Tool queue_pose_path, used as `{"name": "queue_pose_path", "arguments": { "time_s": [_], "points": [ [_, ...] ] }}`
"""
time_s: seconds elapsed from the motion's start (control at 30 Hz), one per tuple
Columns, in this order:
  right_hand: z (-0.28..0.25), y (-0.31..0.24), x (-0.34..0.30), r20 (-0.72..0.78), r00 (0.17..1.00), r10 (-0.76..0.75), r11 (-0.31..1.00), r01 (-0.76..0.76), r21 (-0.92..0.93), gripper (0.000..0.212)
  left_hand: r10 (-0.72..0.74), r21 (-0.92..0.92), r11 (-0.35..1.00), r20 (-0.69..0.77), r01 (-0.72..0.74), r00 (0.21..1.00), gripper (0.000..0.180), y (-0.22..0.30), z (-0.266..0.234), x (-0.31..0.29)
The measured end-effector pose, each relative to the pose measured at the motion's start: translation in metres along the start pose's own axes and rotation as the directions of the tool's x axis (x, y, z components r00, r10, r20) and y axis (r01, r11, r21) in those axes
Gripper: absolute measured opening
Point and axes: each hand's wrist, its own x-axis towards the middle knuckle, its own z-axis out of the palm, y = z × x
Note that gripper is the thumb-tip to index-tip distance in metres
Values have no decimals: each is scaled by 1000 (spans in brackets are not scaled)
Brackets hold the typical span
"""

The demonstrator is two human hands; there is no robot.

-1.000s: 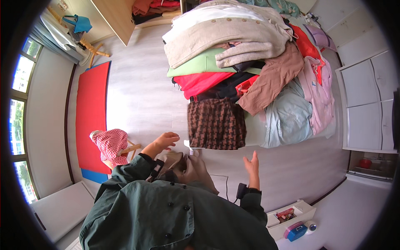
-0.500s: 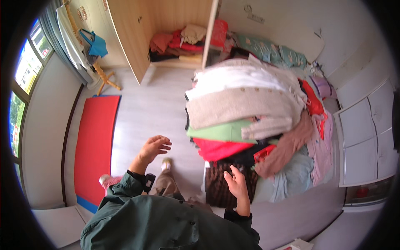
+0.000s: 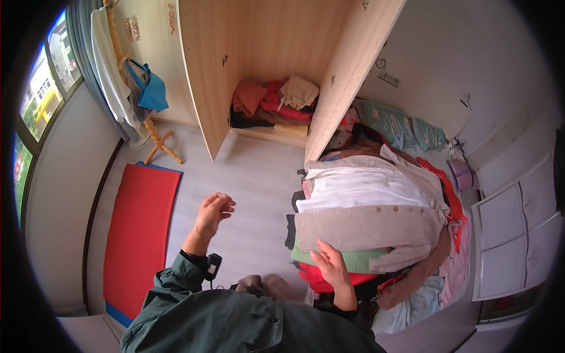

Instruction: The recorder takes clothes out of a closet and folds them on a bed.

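Note:
My left hand [image 3: 214, 214] hangs over the grey floor with its fingers loosely bent and apart, nothing in it. In front of the clothes pile, my right hand [image 3: 332, 268] is held up, thumb and fingers apart and empty; whether it touches the cloth I cannot tell. On top of the pile lies a beige buttoned cardigan [image 3: 353, 228] spread over a white garment [image 3: 368, 187]. Beneath them show a green cloth [image 3: 303, 256], a red garment [image 3: 316, 279] and a brown garment [image 3: 412, 281]. A pale blue garment [image 3: 415, 297] lies at the near right.
An open wardrobe [image 3: 276, 41] at the back holds folded clothes [image 3: 273, 100] on its bottom board; its right door [image 3: 347, 76] stands out beside the pile. To the left are a red mat [image 3: 141, 229] and a wooden coat stand [image 3: 158, 141] with a blue bag [image 3: 152, 91]. White drawers [image 3: 512, 235] stand right.
My view has shifted forward, so more of the wardrobe and its right door shows. I have come closer to the pile, and my right hand now overlaps it near the green cloth. Both hands stay empty.

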Motion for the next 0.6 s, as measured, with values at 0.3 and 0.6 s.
{"name": "queue_pose_path", "arguments": {
  "time_s": [0.3, 0.6],
  "points": [
    [-32, 18, 119, -127, 992, 14, 1000, -12, 16, 34, -163, 176, 977, 262, 119, 951, 15, 9, 62, 127],
    [-76, -147, 159, -413, 137, -900, 413, 571, -710, 16, -263, 422, 905, 449, 56, 854, 15, 31, 149, 238]
  ]
}}
